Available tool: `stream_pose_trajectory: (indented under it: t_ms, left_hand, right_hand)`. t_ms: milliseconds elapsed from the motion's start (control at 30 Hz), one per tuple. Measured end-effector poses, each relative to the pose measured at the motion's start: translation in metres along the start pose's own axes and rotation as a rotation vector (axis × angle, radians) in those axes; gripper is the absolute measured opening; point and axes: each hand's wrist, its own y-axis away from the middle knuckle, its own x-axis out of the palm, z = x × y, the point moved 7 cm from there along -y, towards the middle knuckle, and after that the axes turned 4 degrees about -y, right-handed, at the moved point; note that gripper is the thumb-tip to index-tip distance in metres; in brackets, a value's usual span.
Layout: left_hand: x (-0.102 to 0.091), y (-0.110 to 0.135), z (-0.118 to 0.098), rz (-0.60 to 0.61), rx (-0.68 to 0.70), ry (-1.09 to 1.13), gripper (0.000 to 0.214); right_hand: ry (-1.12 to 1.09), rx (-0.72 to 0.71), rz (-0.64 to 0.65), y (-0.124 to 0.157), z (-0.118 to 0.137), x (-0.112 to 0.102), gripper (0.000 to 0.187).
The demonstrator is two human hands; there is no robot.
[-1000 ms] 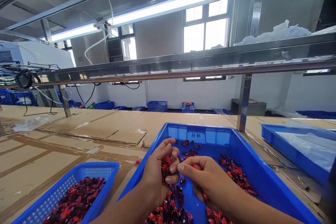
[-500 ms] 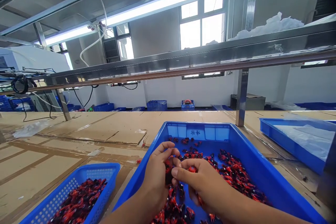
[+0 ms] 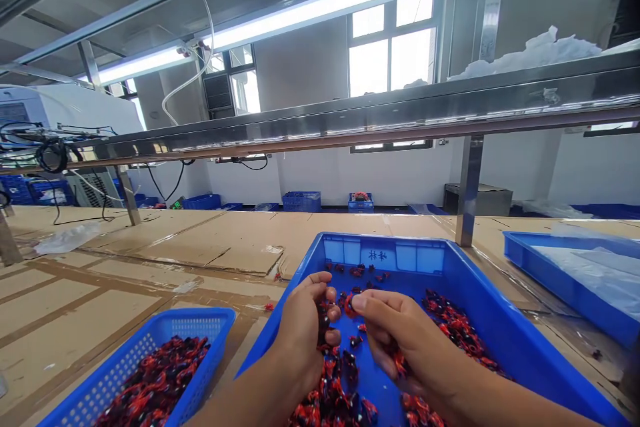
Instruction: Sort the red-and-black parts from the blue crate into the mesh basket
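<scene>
Over a deep blue plastic bin (image 3: 510, 327), both my hands are at work. My left hand (image 3: 300, 323) is cupped, fingers curled around several small red-and-black pieces (image 3: 326, 317), partly hidden by the palm. Thumb and forefinger of my right hand (image 3: 405, 330) pinch one small red-and-black piece (image 3: 349, 305), just apart from the left fingers. Its other fingers are curled, with red showing beside them. Loose pieces of the same kind (image 3: 463, 330) lie in heaps on the bin's floor; their exact kind is too small to tell.
A blue perforated basket (image 3: 229, 330) at the left holds a pile of similar pieces (image 3: 165, 370). To the right stands a blue tray (image 3: 565, 280) with white plastic sheeting. Cardboard (image 3: 200, 240) covers the bench. A metal post (image 3: 469, 193) and shelf beam (image 3: 320, 123) stand beyond the bin.
My hands were together with fingers touching; now the right hand has drawn away to the right with a piece in its pinch. The view has shifted slightly.
</scene>
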Motion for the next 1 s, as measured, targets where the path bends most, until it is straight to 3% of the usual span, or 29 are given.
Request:
stream_pose_trajectory:
  t_ms: [100,200,300,400,533,667,1000]
  left_hand:
    - [0.012,0.0,0.0,0.171,0.057,-0.101,0.016]
    - [0.023,0.01,-0.009,0.271,0.253,-0.365,0.022]
    - [0.03,0.021,-0.021,0.263,0.472,-0.596,0.028]
    - [0.03,0.027,-0.028,0.214,0.573,-0.694,0.028]
    - [0.027,0.028,-0.03,0.166,0.633,-0.74,0.024]
    - [0.025,0.027,-0.027,0.15,0.637,-0.755,0.025]
    - [0.026,0.029,-0.028,0.17,0.673,-0.783,0.029]
  right_hand:
    - [0.047,-0.018,-0.111,0.0,0.013,-0.016,0.046]
    - [0.08,-0.017,-0.179,-0.003,0.019,-0.029,0.045]
    - [0.106,-0.033,-0.139,-0.005,0.021,-0.029,0.043]
    - [0.225,-0.101,-0.074,-0.004,0.025,-0.024,0.041]
    - [0.46,-0.291,-0.131,0.002,0.038,-0.027,0.036]
    - [0.775,-0.557,-0.26,0.014,0.058,-0.027,0.047]
    - [0.85,-0.693,-0.181,0.02,0.058,-0.019,0.033]
